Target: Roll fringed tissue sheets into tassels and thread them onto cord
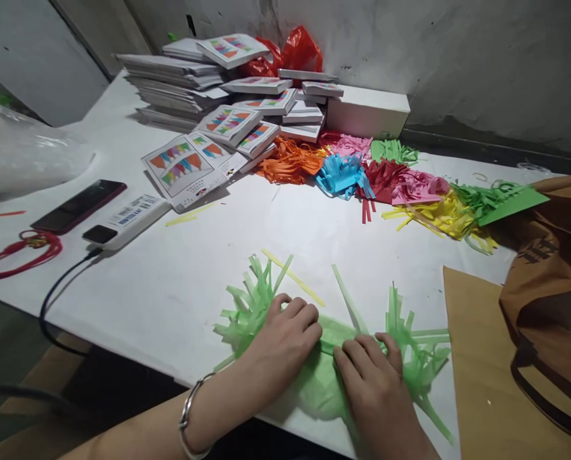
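Note:
Light green tissue paper [321,386] lies at the near edge of the white table, with fringed strips fanning out at both ends. My left hand [285,335], a silver bangle [186,415] on its wrist, has curled fingers gripping the left part of the paper's middle. Close beside it, my right hand [374,374] is bent over the same middle band, fingers closed on the paper. A narrow fold [327,348] shows between the two hands. The fingertips and thumbs are largely hidden. Just beyond the left hand lies a yellow paper strip [295,278].
Coloured tissue tassels, including an orange bundle [290,161] and a yellow one [441,214], lie farther back. Behind them are stacked printed packets [230,124] and a white box [369,110]. A phone [79,206] and cabled power bank [127,220] lie left; a brown bag [548,255] stands right.

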`<state>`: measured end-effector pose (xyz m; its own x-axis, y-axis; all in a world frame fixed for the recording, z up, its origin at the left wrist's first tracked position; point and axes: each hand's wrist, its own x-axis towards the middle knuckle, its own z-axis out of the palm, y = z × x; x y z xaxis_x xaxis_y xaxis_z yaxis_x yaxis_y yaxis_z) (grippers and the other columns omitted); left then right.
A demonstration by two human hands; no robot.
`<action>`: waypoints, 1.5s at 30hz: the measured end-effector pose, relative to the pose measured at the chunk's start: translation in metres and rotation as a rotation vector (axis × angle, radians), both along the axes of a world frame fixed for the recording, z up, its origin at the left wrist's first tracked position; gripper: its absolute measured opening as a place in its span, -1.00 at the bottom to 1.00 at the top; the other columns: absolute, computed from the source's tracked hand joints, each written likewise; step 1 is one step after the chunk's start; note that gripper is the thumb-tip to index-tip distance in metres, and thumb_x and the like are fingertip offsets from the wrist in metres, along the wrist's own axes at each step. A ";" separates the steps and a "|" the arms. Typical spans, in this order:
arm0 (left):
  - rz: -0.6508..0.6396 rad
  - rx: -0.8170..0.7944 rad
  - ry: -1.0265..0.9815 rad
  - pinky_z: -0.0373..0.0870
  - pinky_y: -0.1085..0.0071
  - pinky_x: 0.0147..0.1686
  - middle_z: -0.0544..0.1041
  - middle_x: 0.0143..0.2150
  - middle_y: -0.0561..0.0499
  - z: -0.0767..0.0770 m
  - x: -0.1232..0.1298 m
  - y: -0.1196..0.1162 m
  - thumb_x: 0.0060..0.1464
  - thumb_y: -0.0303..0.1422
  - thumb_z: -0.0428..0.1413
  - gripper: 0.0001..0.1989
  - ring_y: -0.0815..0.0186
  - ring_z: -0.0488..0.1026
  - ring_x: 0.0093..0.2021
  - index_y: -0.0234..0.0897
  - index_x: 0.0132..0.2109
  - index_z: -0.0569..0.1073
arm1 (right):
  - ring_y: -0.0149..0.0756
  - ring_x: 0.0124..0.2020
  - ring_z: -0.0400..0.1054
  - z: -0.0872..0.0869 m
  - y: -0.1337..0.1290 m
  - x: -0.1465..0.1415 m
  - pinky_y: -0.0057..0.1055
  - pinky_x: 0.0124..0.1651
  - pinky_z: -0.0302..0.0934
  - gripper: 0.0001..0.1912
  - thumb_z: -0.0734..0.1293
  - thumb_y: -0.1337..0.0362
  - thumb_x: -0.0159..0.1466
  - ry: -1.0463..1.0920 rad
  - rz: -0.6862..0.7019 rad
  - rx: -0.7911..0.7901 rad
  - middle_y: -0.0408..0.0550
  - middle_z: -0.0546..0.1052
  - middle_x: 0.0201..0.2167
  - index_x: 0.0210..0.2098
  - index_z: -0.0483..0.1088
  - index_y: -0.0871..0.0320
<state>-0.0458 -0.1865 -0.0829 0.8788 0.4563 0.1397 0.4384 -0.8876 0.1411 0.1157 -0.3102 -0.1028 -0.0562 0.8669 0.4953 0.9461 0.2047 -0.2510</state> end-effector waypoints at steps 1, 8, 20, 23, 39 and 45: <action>-0.055 0.008 -0.010 0.13 0.08 0.00 0.48 -0.27 0.04 0.000 -0.001 0.001 0.14 -0.56 0.15 -0.85 0.19 0.33 -0.20 -0.24 -0.34 0.42 | -0.20 -0.18 0.33 0.001 0.002 0.001 -0.09 0.15 -0.02 -0.64 0.04 0.41 0.47 -0.016 0.025 -0.011 -0.05 0.53 -0.34 -0.18 0.45 0.19; -0.214 0.062 -0.072 -0.02 -0.02 0.21 0.48 -0.33 0.08 -0.001 -0.006 0.005 0.25 -0.49 0.12 -0.82 0.21 0.36 -0.16 -0.25 -0.36 0.44 | -0.20 -0.30 0.22 0.006 0.019 0.000 -0.11 0.06 0.00 -0.67 0.12 0.44 0.41 -0.091 0.098 -0.065 -0.08 0.39 -0.46 -0.43 0.36 0.16; -0.003 -0.164 -0.065 0.15 0.11 -0.03 0.50 -0.24 0.02 -0.002 -0.004 -0.002 0.28 -0.50 0.03 -0.81 0.20 0.36 -0.19 -0.26 -0.32 0.45 | -0.23 -0.23 0.25 0.000 -0.001 0.021 -0.18 0.02 0.04 -0.66 0.04 0.44 0.46 0.064 0.088 -0.082 -0.04 0.44 -0.31 -0.27 0.40 0.18; 0.128 -0.208 0.004 0.16 0.06 -0.05 0.49 -0.21 -0.04 0.006 0.006 -0.007 0.24 -0.50 0.03 -0.81 0.15 0.36 -0.18 -0.28 -0.34 0.45 | -0.23 -0.18 0.29 -0.002 -0.003 0.019 -0.12 0.09 0.02 -0.78 0.14 0.46 0.43 0.101 -0.030 -0.116 -0.06 0.45 -0.26 -0.26 0.37 0.15; -0.238 0.176 0.074 0.11 0.04 0.06 0.42 -0.40 0.04 0.012 0.020 0.002 0.19 -0.52 0.15 -0.75 0.19 0.32 -0.25 -0.27 -0.46 0.47 | -0.17 -0.29 0.26 0.006 0.015 0.002 0.01 0.23 -0.05 -0.79 0.22 0.56 0.22 -0.231 0.041 -0.131 -0.08 0.41 -0.41 -0.35 0.37 0.15; -0.154 0.036 -0.019 0.13 0.18 -0.07 0.48 -0.32 0.06 0.006 0.019 0.010 0.15 -0.55 0.18 -0.79 0.21 0.35 -0.23 -0.22 -0.44 0.48 | -0.16 -0.36 0.27 0.000 0.033 0.000 -0.01 0.14 0.06 -0.87 0.24 0.46 0.27 -0.390 0.120 -0.088 -0.03 0.45 -0.43 -0.34 0.42 0.21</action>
<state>-0.0266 -0.1761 -0.0765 0.9350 0.3107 0.1711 0.2943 -0.9488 0.1148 0.1162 -0.2768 -0.1024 -0.3278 0.8809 0.3416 0.9446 0.3128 0.0998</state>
